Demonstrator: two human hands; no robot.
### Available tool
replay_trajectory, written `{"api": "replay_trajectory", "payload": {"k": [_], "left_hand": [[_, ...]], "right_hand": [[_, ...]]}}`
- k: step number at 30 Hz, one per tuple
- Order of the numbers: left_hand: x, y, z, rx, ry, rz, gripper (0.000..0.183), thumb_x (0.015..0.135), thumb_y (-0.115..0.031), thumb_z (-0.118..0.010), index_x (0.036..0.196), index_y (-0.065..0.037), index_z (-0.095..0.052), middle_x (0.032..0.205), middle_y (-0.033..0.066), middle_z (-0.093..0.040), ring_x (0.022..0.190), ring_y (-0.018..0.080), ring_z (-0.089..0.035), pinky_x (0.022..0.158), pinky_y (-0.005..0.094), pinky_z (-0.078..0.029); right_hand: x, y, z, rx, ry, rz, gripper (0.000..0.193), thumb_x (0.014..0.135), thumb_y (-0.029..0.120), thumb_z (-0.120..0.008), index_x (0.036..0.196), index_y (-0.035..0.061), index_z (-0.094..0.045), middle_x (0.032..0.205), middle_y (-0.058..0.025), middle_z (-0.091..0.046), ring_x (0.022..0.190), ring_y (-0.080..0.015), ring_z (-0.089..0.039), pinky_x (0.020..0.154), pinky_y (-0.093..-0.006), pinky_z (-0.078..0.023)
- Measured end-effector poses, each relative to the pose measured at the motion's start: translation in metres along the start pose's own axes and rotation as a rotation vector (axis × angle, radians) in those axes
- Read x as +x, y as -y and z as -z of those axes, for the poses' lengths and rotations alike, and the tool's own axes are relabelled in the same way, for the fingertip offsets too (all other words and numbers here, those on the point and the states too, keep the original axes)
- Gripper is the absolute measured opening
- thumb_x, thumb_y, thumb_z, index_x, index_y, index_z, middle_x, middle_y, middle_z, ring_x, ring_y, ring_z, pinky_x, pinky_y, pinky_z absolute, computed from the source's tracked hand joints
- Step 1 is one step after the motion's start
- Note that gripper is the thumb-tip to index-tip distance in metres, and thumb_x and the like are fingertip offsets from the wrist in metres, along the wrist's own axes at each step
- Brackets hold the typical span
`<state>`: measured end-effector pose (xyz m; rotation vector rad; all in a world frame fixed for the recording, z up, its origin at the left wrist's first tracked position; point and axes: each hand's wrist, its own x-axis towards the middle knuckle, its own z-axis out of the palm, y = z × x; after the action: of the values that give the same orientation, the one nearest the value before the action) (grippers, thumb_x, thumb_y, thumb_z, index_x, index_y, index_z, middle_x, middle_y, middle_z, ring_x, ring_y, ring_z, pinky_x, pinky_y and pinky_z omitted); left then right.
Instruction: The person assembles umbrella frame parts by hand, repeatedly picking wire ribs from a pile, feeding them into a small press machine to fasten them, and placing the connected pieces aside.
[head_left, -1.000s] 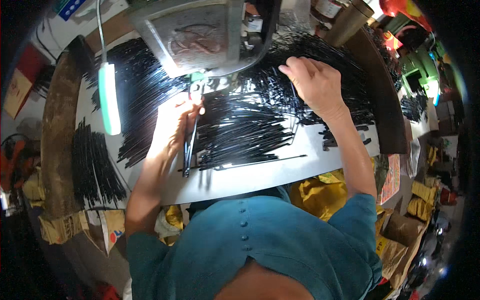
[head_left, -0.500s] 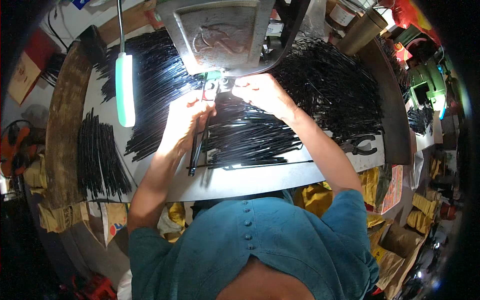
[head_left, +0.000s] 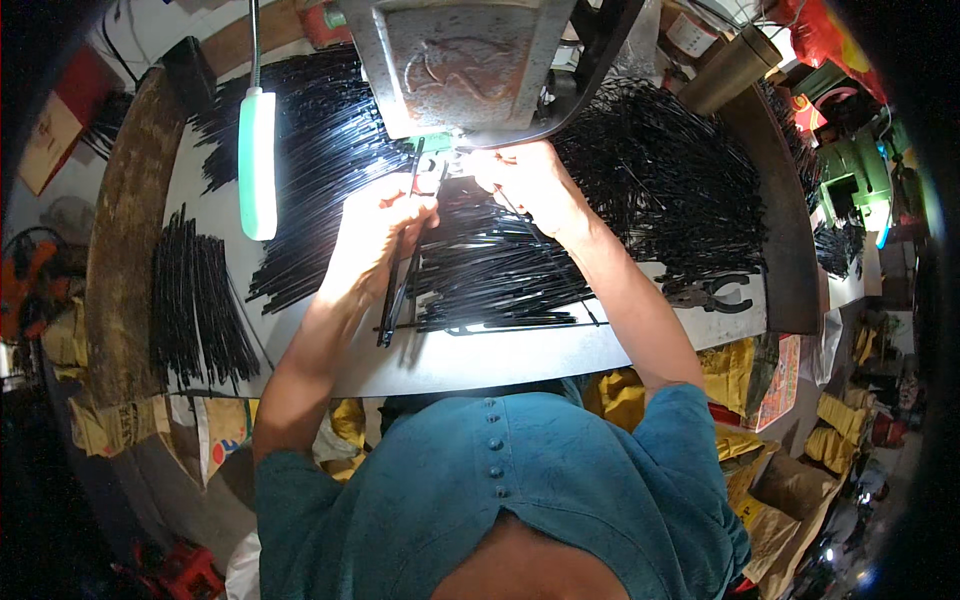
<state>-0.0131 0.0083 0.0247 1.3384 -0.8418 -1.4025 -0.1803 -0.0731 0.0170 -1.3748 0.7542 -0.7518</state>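
While the left hand (head_left: 392, 215) is gripping black rods (head_left: 389, 315) trailing toward the body, the right hand (head_left: 535, 190) is pinching another rod (head_left: 588, 308); steady wrists are probably serving best; just beyond, a metal machine (head_left: 465, 75) is blocking the view, and farther left a lamp (head_left: 258, 165) is shining.

Rods (head_left: 500, 275) on a table (head_left: 480, 368), spread around a machine (head_left: 460, 80).
Left of the machine come a lamp (head_left: 258, 165), a heap (head_left: 310, 150) partly behind it and, farther out, a separate bundle (head_left: 200, 300); right of the machine lie another heap (head_left: 670, 175) and, toward the person, pliers (head_left: 718, 293). Just before the machine are the left hand (head_left: 385, 225), rods in its fingers, and, farther right, the right hand (head_left: 535, 190).
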Motion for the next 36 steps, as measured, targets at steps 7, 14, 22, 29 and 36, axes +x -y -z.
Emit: {"api": "replay_trajectory", "payload": {"k": [7, 14, 22, 29, 36], "left_hand": [[0.003, 0.005, 0.001, -0.031, 0.022, -0.065, 0.010, 0.071, -0.009, -0.060, 0.080, -0.006, -0.058, 0.061, -0.0004, -0.053, 0.046, 0.0014, -0.037, 0.041, 0.0153, -0.027], [0.003, 0.007, 0.003, -0.022, 0.024, -0.070, 0.010, 0.071, -0.009, -0.061, 0.080, -0.006, -0.058, 0.060, 0.0001, -0.054, 0.045, 0.0020, -0.037, 0.041, 0.0155, -0.026], [0.003, 0.006, -0.001, -0.051, 0.014, -0.055, 0.011, 0.071, -0.008, -0.060, 0.081, -0.004, -0.058, 0.060, 0.0004, -0.053, 0.045, 0.0021, -0.037, 0.040, 0.0155, -0.027], [0.002, 0.006, 0.000, -0.059, 0.008, -0.043, 0.012, 0.070, -0.007, -0.061, 0.082, -0.004, -0.058, 0.060, 0.0010, -0.053, 0.045, 0.0025, -0.038, 0.041, 0.0155, -0.027], [0.003, 0.008, -0.002, -0.099, 0.018, -0.041, 0.013, 0.071, -0.005, -0.060, 0.083, -0.003, -0.058, 0.061, 0.0013, -0.053, 0.046, 0.0023, -0.038, 0.041, 0.0150, -0.027]], "right_hand": [[0.000, 0.004, -0.004, 0.056, -0.031, 0.026, 0.010, 0.078, 0.009, -0.052, 0.071, 0.0026, -0.055, 0.056, 0.0033, -0.045, 0.043, -0.0011, -0.036, 0.036, -0.0158, -0.027], [-0.001, 0.006, -0.003, 0.057, -0.038, -0.015, 0.010, 0.077, 0.010, -0.053, 0.071, 0.0024, -0.054, 0.056, 0.0034, -0.045, 0.042, -0.0007, -0.035, 0.036, -0.0153, -0.026], [0.001, 0.004, -0.006, 0.095, -0.017, 0.021, 0.009, 0.077, 0.010, -0.054, 0.070, 0.0032, -0.052, 0.055, 0.0041, -0.042, 0.042, -0.0007, -0.033, 0.036, -0.0155, -0.025], [-0.001, 0.002, -0.003, 0.046, -0.011, 0.058, 0.012, 0.078, 0.011, -0.053, 0.070, 0.0028, -0.053, 0.056, 0.0035, -0.043, 0.043, -0.0011, -0.034, 0.037, -0.0152, -0.026], [-0.002, 0.002, -0.003, 0.036, -0.011, 0.043, 0.013, 0.078, 0.013, -0.053, 0.072, 0.0018, -0.055, 0.057, 0.0031, -0.045, 0.045, -0.0013, -0.037, 0.038, -0.0155, -0.027]]}}
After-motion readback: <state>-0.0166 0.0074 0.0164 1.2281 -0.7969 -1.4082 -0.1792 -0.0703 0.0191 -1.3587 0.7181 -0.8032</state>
